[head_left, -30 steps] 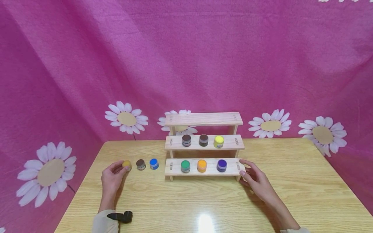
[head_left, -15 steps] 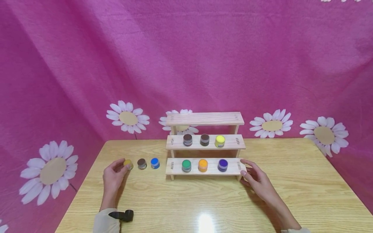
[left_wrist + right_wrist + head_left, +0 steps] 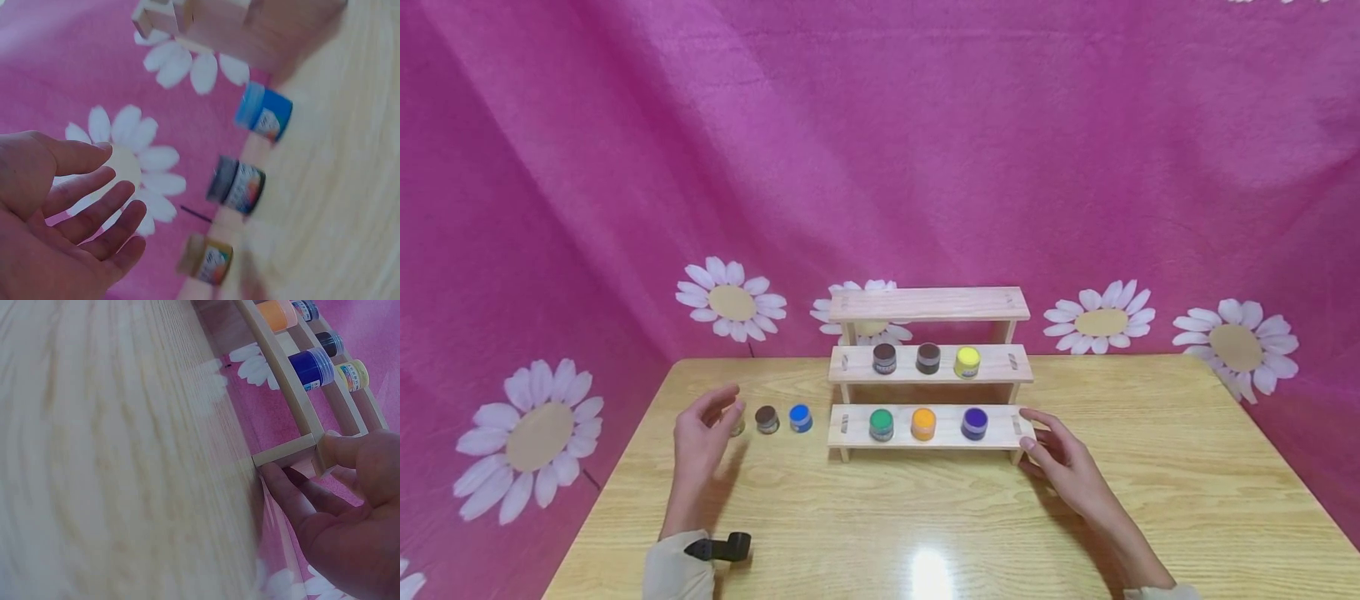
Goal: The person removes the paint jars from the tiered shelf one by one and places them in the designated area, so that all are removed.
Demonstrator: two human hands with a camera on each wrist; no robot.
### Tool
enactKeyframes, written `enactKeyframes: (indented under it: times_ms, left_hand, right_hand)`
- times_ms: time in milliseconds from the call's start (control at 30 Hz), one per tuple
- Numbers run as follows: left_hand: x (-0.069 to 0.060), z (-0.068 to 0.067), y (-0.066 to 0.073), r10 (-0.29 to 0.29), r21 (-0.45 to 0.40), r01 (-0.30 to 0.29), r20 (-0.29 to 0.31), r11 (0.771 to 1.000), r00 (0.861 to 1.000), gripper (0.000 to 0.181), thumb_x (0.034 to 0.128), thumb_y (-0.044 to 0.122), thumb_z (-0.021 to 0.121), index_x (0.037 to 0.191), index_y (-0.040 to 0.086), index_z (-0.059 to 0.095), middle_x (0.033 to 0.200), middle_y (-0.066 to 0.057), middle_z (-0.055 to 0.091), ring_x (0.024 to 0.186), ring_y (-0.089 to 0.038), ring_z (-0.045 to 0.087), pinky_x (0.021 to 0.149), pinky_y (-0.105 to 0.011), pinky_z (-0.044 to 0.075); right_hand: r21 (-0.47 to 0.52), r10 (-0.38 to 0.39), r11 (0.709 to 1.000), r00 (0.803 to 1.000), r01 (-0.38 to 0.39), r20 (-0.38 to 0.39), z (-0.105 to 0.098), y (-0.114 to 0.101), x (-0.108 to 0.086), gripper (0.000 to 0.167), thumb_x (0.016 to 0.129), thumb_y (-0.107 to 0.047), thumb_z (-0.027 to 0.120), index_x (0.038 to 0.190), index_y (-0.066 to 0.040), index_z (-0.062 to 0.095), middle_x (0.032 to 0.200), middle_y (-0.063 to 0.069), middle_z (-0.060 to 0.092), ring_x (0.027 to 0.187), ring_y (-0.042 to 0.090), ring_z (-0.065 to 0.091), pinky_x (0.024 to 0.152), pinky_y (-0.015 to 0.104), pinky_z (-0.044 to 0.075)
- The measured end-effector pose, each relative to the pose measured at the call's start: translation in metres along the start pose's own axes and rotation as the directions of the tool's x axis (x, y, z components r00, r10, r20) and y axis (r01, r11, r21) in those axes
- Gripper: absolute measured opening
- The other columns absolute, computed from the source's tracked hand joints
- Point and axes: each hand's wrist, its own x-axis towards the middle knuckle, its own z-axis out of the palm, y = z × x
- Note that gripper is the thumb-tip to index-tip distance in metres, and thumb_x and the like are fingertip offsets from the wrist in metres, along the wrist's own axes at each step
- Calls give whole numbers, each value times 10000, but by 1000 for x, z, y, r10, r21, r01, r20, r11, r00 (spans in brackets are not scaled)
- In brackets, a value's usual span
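Left hand (image 3: 698, 433) has lifted off the ochre paint jar (image 3: 211, 260) since earlier; fingers look parted, empty on my feed. Jar sits left of the three-tier wooden rack (image 3: 907, 365), farther out than dark brown paint jar (image 3: 767, 419) and blue paint jar (image 3: 801, 418). Right hand (image 3: 1070, 471) pinches rack's bottom-step right end.

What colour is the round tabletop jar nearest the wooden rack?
The jar is blue, clearest in the left wrist view.

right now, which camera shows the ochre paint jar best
Left wrist view: the ochre paint jar shows whole and unobstructed, though blurred. Head view: the left hand mostly hides it. Right wrist view: not visible.
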Motion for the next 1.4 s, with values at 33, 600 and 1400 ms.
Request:
enactKeyframes:
  times_ms: [33, 600, 1400]
  left_hand:
    - [-1, 2, 4, 10, -10, -10, 6, 1000, 1000, 309, 975, 26, 685, 1261, -89, 659, 1273, -261, 659, 1150, -227, 631, 1084, -308, 483]
    - [-22, 49, 48, 167, -196, -135, 160, 971, 973, 285, 976, 11, 680, 1252, -55, 666, 1240, -225, 678, 1165, -308, 641, 972, -151, 506]
    - [-7, 131, 83, 189, -262, -122, 249, 957, 950, 403, 926, 18, 744, 1315, -19, 646, 1296, -193, 666, 1235, -349, 619, 1063, -396, 517]
  right_hand:
    - [2, -3, 1000, 1000, 3, 1, 0, 0, 0, 453, 1062, -78, 556, 1482, 42, 434, 1292, 373, 550, 1054, 41, 640, 852, 349, 618]
    - [-1, -6, 1000, 1000, 6, 7, -2, -1, 0, 464, 1063, -100, 563, 1491, 26, 435, 1324, 386, 540, 1071, 36, 638, 873, 362, 611]
    - [-18, -4, 1000, 1000, 4, 5, -1, -1, 0, 459, 1062, -103, 566, 1489, 17, 445, 1301, 384, 558, 1061, 43, 644, 876, 351, 609]
